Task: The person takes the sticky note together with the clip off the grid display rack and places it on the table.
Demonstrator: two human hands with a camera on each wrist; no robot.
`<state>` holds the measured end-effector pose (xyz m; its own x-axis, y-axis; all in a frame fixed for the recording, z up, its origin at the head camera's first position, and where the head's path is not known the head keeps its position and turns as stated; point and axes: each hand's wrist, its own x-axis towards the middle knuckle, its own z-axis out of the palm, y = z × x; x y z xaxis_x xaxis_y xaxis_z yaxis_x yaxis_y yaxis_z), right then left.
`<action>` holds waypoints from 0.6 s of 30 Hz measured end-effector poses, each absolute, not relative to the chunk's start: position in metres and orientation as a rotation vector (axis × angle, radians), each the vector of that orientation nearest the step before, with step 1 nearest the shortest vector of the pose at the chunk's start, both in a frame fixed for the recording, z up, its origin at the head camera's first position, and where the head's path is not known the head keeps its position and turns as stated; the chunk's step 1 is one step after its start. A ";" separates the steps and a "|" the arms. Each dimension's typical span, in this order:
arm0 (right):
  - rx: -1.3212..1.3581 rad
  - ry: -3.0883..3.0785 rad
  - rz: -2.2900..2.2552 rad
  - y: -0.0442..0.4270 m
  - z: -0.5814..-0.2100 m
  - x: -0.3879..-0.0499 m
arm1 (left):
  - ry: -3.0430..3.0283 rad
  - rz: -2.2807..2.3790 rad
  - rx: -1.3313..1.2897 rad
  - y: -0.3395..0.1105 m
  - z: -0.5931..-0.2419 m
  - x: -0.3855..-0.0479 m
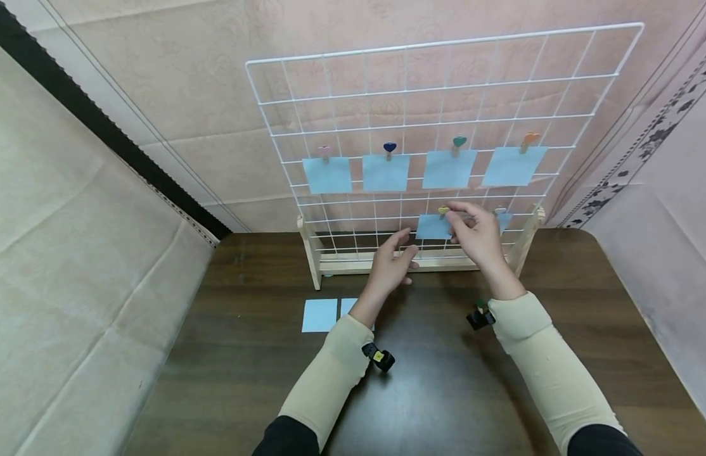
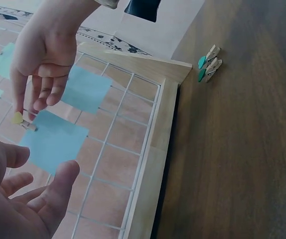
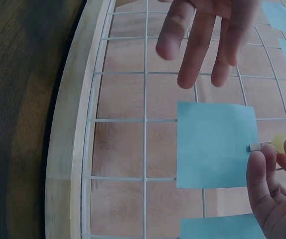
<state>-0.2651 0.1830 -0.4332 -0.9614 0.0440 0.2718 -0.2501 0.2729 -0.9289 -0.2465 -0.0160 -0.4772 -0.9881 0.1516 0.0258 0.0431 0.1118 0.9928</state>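
Observation:
My right hand (image 1: 480, 237) pinches a small clothespin with a yellow heart (image 3: 278, 143) at the top edge of a light blue paper square (image 3: 214, 144). That square hangs against the lower part of the white wire grid (image 1: 359, 131). Just left of and below it, my left hand (image 1: 389, 269) holds nothing; its fingers are spread and apart from the paper. In the left wrist view, the thumb and fingers of that hand (image 2: 28, 204) lie in front of the paper's lower edge. Another blue square (image 2: 87, 89) hangs beside it, partly hidden behind my right hand.
Higher up hang several blue squares (image 1: 386, 173), each under a heart-topped clothespin. Wooden feet (image 1: 310, 253) hold the grid upright on the brown table (image 1: 233, 380). Blue squares (image 1: 319, 315) lie left of my left forearm. Two green-topped clothespins (image 2: 210, 63) lie on the table by the right foot.

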 end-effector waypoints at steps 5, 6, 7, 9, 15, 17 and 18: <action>0.193 -2.328 1.712 0.176 -0.418 -0.256 | 2.254 2.010 0.195 -0.011 -0.479 -0.251; 0.199 -2.330 1.707 0.175 -0.414 -0.253 | 2.252 2.001 0.193 -0.011 -0.479 -0.251; 0.208 -2.327 1.706 0.173 -0.411 -0.252 | 2.251 1.992 0.195 -0.010 -0.479 -0.252; 0.226 -2.317 1.705 0.171 -0.407 -0.250 | 2.248 1.975 0.192 -0.008 -0.479 -0.254; 0.247 -2.306 1.679 0.168 -0.407 -0.251 | 2.267 1.939 0.190 -0.001 -0.479 -0.257; 0.235 -2.316 1.671 0.169 -0.412 -0.255 | 2.292 1.929 0.204 0.002 -0.478 -0.257; 0.232 -2.319 1.667 0.170 -0.417 -0.259 | 2.305 1.926 0.216 0.003 -0.478 -0.257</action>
